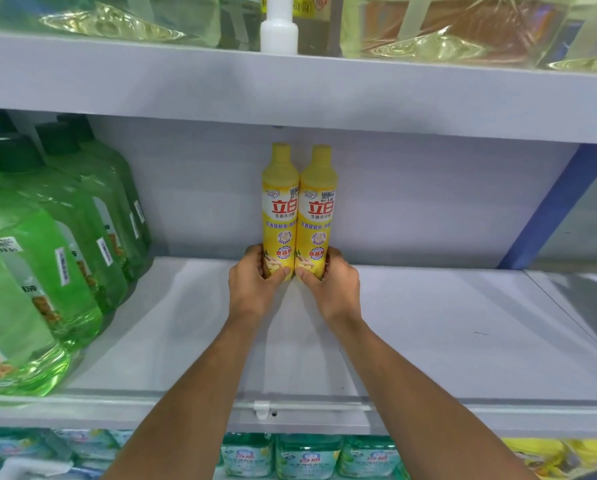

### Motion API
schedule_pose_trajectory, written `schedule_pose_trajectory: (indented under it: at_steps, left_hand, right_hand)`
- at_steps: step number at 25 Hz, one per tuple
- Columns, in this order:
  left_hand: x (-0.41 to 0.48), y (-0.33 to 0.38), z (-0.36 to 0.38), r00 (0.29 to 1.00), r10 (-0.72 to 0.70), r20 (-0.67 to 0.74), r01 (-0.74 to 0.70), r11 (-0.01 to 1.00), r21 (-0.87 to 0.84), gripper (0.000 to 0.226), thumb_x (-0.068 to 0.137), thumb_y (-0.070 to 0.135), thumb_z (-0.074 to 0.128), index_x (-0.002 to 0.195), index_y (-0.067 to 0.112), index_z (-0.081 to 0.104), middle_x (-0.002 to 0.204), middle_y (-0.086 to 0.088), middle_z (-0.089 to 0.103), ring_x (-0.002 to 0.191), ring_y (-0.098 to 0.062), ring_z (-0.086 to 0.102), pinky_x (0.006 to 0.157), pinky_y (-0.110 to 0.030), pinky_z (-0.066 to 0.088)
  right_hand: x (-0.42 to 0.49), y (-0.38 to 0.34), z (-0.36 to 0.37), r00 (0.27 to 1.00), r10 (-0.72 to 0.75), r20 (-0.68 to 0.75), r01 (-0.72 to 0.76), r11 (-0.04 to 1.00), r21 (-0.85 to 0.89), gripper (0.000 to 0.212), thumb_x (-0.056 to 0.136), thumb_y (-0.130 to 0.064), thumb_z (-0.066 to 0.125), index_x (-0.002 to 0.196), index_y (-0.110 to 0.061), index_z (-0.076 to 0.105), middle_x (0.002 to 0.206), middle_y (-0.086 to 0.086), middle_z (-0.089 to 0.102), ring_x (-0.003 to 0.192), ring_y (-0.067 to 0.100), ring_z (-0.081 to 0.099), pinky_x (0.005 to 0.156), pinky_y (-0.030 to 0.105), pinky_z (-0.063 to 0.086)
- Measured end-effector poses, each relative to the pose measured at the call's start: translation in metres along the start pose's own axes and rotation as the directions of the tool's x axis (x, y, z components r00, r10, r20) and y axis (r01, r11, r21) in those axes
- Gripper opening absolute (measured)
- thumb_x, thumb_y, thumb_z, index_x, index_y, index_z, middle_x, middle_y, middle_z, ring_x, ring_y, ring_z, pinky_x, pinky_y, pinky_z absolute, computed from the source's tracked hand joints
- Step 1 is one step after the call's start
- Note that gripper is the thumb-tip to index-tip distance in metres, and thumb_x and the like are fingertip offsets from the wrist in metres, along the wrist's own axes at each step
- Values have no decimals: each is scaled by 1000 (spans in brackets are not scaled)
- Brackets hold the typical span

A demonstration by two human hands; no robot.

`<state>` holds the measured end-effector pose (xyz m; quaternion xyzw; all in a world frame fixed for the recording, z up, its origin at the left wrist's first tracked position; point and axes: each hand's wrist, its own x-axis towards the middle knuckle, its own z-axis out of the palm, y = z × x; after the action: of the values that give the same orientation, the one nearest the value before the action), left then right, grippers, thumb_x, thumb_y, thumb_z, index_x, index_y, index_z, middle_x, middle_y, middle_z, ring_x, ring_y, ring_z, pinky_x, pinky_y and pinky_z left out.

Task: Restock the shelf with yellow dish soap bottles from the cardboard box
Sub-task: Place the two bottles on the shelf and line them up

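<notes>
Two yellow dish soap bottles stand upright and touching at the back of the middle shelf (pixel 428 323), against the grey back wall. My left hand (pixel 255 282) grips the base of the left bottle (pixel 279 209). The base of the right bottle (pixel 316 209) is wrapped by my right hand (pixel 331 282). Both bottles have yellow caps and red-lettered labels facing me. The cardboard box is out of view.
Large green detergent jugs (pixel 47 258) fill the shelf's left side. The upper shelf (pixel 290 84) hangs low overhead, carrying clear refill bags and a white bottle (pixel 278 29). A blue upright (pixel 553 209) bounds the right. Teal-labelled bottles (pixel 307 455) sit on the shelf below.
</notes>
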<state>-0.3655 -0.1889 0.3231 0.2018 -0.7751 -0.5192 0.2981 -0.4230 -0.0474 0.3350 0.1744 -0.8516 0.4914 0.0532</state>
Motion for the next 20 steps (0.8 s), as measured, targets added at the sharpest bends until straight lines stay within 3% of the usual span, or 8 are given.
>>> schedule_pose_trajectory:
  at_steps: [6, 9, 12, 15, 17, 20]
  left_hand:
    - [3, -3, 2, 1000, 5, 8, -6, 1000, 18, 50, 74, 24, 88, 118, 21, 64, 105, 10, 74, 96, -8, 71, 90, -38, 60]
    - [3, -5, 2, 1000, 6, 2, -6, 1000, 30, 52, 74, 28, 88, 119, 23, 63, 107, 9, 74, 98, -10, 72, 90, -40, 60]
    - [2, -2, 1, 1000, -2, 17, 1, 999, 32, 53, 75, 24, 88, 121, 20, 62, 109, 7, 74, 98, -10, 71, 92, -37, 59]
    - [-2, 8, -6, 998, -38, 55, 37, 999, 24, 60, 76, 23, 87, 127, 15, 58, 114, 6, 71, 105, -13, 70, 93, -32, 57]
    - [-8, 21, -16, 994, -87, 68, 78, 989, 127, 66, 80, 28, 83, 136, 13, 51, 126, -1, 65, 118, -21, 63, 96, -32, 51]
    - [-26, 47, -41, 984, -90, 155, 6, 880, 475, 71, 87, 40, 73, 144, 14, 41, 144, -9, 52, 133, -30, 49, 104, -41, 43]
  right_hand:
    - [0, 1, 2, 1000, -21, -10, 20, 998, -57, 44, 82, -40, 80, 116, -23, 58, 110, -3, 72, 98, 22, 68, 84, 37, 57]
    - [0, 0, 2, 999, -32, -9, 31, 996, -89, 45, 84, -40, 78, 119, -21, 57, 113, -1, 70, 100, 23, 67, 83, 34, 55]
    - [1, 1, 2, 999, -37, 16, 38, 995, -96, 50, 83, -44, 79, 121, -21, 56, 115, 0, 70, 101, 23, 66, 82, 32, 54]
    - [-1, 2, -4, 996, -37, 76, 43, 996, -78, 62, 80, -52, 78, 127, -23, 50, 120, -1, 66, 108, 21, 64, 88, 39, 57]
    - [-4, -3, -18, 992, -28, 122, 48, 985, -166, 69, 86, -53, 71, 139, -19, 43, 132, 4, 59, 121, 25, 58, 96, 42, 54]
    - [-12, -15, -53, 974, -33, 226, 119, 918, -377, 64, 94, -50, 59, 143, -13, 39, 142, 11, 49, 134, 30, 46, 106, 42, 44]
